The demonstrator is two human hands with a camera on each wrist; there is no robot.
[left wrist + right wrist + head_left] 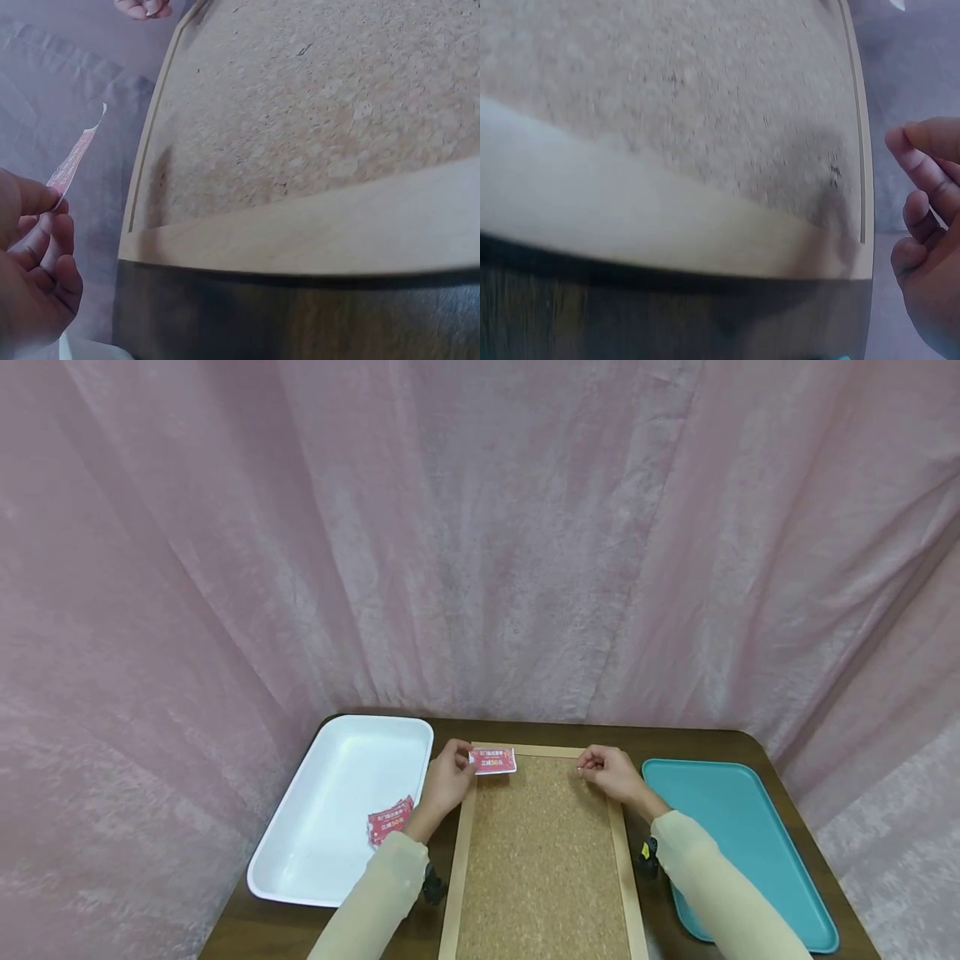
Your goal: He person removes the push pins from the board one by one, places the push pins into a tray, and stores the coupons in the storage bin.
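My left hand (447,774) pinches a red and white paper coupon (493,761) by its left end, between thumb and forefinger. In the left wrist view the coupon (73,161) stands edge-on, its far end curling. It is above the top left corner of a wood-framed cork board (550,852). Over the board's top right corner, my right hand (609,771) brings thumb and forefinger tips together. A tiny pale speck shows at those fingertips in the head view; I cannot tell what it is. The right wrist view shows the other fingers of the right hand (934,225) curled loosely.
A white tray (330,802) stands left of the board, with several red coupons (390,818) lying overlapped at its right side. On the right lies a turquoise tray (750,835), partly covered by the right sleeve. Pink curtains (480,543) hang behind the dark wooden table (525,732).
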